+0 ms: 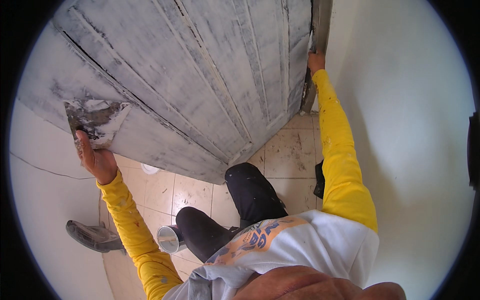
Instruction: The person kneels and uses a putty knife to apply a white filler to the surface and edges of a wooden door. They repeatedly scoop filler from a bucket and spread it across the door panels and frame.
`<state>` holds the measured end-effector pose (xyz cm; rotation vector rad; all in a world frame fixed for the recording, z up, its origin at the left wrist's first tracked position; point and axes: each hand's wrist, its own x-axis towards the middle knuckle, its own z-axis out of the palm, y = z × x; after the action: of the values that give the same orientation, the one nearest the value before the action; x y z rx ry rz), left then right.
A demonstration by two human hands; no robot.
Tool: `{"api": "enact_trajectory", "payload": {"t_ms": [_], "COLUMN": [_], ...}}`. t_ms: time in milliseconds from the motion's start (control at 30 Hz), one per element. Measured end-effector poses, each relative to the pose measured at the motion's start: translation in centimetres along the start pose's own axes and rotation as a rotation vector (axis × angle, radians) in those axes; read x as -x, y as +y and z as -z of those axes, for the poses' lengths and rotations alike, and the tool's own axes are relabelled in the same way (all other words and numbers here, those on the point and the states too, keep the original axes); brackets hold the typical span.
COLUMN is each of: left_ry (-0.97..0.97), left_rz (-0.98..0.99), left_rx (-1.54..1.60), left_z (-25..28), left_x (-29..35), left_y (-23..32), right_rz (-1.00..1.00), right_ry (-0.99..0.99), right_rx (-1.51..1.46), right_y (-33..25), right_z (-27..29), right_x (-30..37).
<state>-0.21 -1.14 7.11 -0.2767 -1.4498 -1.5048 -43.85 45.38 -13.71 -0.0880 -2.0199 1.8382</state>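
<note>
A large panelled door, smeared with whitish filler over dark grey, fills the upper part of the head view. My left hand grips a square board by its lower edge, thumb on top. White paste and dark stains cover this board, which is in front of the door's left part. At the far right, my right hand is closed at the door's edge, beside the door frame. A thin pale piece shows just above its fingers, too small to name. Both arms wear paint-specked yellow sleeves.
An open metal can stands by my knee on the stained tile floor. A dark grey slotted object rests by the left wall. A white round thing shows below the door. The pale wall rises close on my right.
</note>
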Motion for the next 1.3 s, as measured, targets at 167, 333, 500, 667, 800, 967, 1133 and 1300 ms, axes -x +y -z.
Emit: {"api": "enact_trajectory", "payload": {"t_ms": [167, 333, 500, 667, 800, 967, 1133, 1300], "left_ry": [-0.019, -0.036, -0.036, -0.023, -0.057, -0.048, -0.022, -0.032], "left_rz": [0.021, 0.043, 0.044, 0.056, 0.009, 0.005, 0.022, 0.029], "left_rx": [0.047, 0.054, 0.060, 0.045, 0.043, 0.040, 0.058, 0.068], "left_z": [-0.7, -1.0, -0.2, -0.4, 0.0, -0.1, -0.1, -0.2], "left_x": [0.3, 0.5, 0.3, 0.1, -0.1, 0.1, 0.2, 0.1], "left_y": [0.4, 0.9, 0.8, 0.5, 0.0, 0.2, 0.2, 0.2], "right_rz": [-0.019, 0.052, 0.301, 0.101, -0.021, 0.039, 0.003, 0.512], "right_ry": [0.009, -0.055, -0.097, -0.020, 0.002, -0.018, -0.027, 0.036], "right_rx": [-0.045, 0.124, 0.162, -0.019, -0.052, 0.007, -0.027, 0.241], "right_y": [-1.0, -2.4, 0.8, 0.9, -0.5, -1.4, -2.9, 0.3], "right_z": [-0.9, -2.2, -2.9, -0.3, -0.3, -0.9, -1.0, -3.2], "right_x": [-2.3, 2.2, 10.4, 3.7, -2.1, -3.2, -1.2, 8.7]}}
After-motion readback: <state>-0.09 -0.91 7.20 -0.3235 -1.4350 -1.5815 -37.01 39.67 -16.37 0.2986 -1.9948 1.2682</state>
